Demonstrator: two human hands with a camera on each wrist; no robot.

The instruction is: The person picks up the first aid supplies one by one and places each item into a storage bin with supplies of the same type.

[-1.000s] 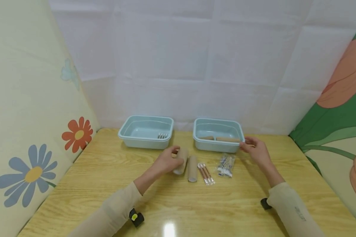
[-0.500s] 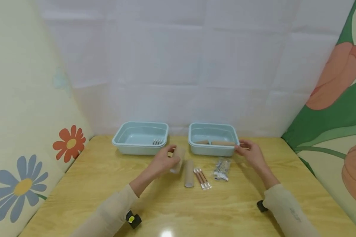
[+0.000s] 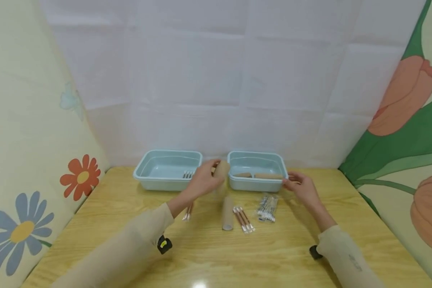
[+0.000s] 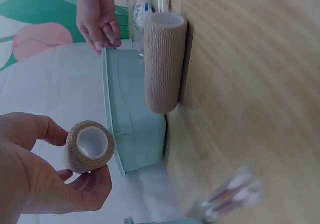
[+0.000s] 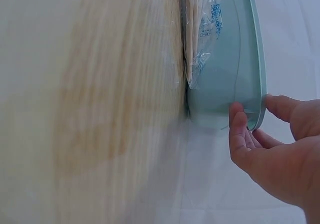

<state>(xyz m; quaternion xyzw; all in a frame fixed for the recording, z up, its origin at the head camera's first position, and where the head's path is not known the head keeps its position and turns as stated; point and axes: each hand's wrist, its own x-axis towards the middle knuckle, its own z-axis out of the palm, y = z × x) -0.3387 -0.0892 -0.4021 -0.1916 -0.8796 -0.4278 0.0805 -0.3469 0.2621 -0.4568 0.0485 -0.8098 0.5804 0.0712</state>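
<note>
L hand [image 3: 203,180] and R hand [image 3: 302,188] at work over the bench [image 3: 270,256]; head view plus both wrist views. We judge the step in hand to be a transfer: a tan roll [image 4: 79,155], off the bench near frame ctr, seems bound for the R tray [image 3: 255,185], where two similar rolls [image 3: 269,176] lie. If so, the next move calls for bringing it over the rim & setting it down w/o knocking those. L hand pose: reaches up from lower L of the head view, pinching the roll betw. thumb & fingers; in its wrist view the hollow end faces us. Roll overlaps the tray rim there; touching or apart, we can't tell. R hand pose: comes in from lower R, pinching the tray's R corner, thumb on the rim, fingertips against the outer wall, prob. to steady it. A second roll [image 3: 228,215] lies on its side, lower ctr, w/ a swab packet [image 3: 243,219] just R of it & a bagged swab bundle [image 3: 267,207] farther R. Ctr-L: L tray [image 3: 162,184] w/ white-tipped swabs [image 3: 189,174], partly hidden.
</note>
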